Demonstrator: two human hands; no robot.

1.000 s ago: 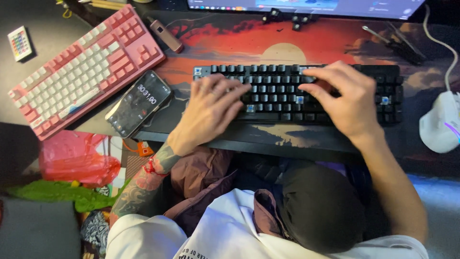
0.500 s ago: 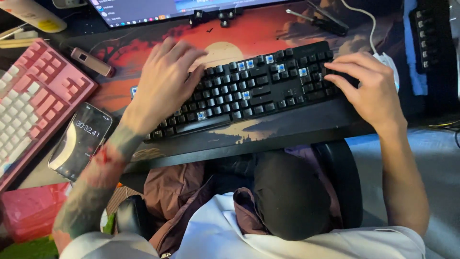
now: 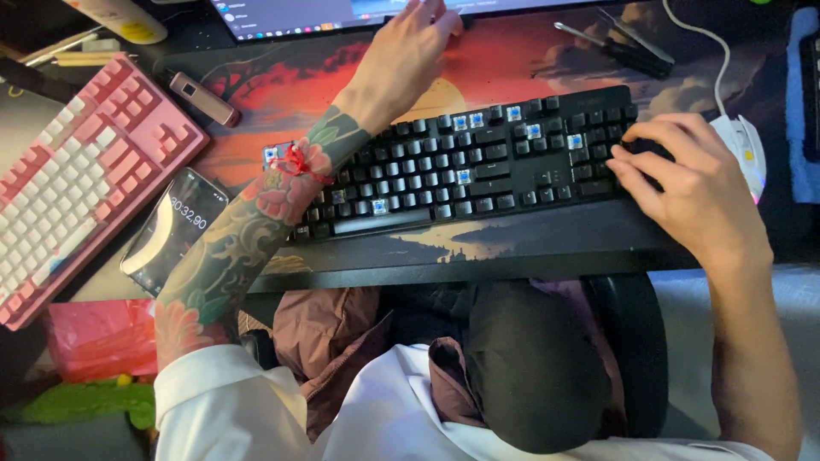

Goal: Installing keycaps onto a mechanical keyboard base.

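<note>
A black keyboard [image 3: 461, 166] lies across a red and orange desk mat [image 3: 282, 85]; several of its keycaps are off, showing blue switches. My left hand [image 3: 410, 43] reaches past the keyboard to the foot of the monitor [image 3: 342, 13], fingers spread, holding nothing that I can see. My right hand [image 3: 675, 175] rests on the keyboard's right end with curled fingers touching the keys. A red thread is tied round my tattooed left wrist.
A pink and white keyboard [image 3: 77, 179] lies at the left, with a phone [image 3: 175, 230] showing a timer beside it. A white mouse [image 3: 743, 154] sits at the right. Small tools [image 3: 615, 47] lie at the back right, a pink stick-shaped device [image 3: 201, 98] at the back left.
My left hand has lifted off the black keyboard's left side and moved forward to the monitor's base. My right hand stays at the keyboard's right end. The view has shifted.
</note>
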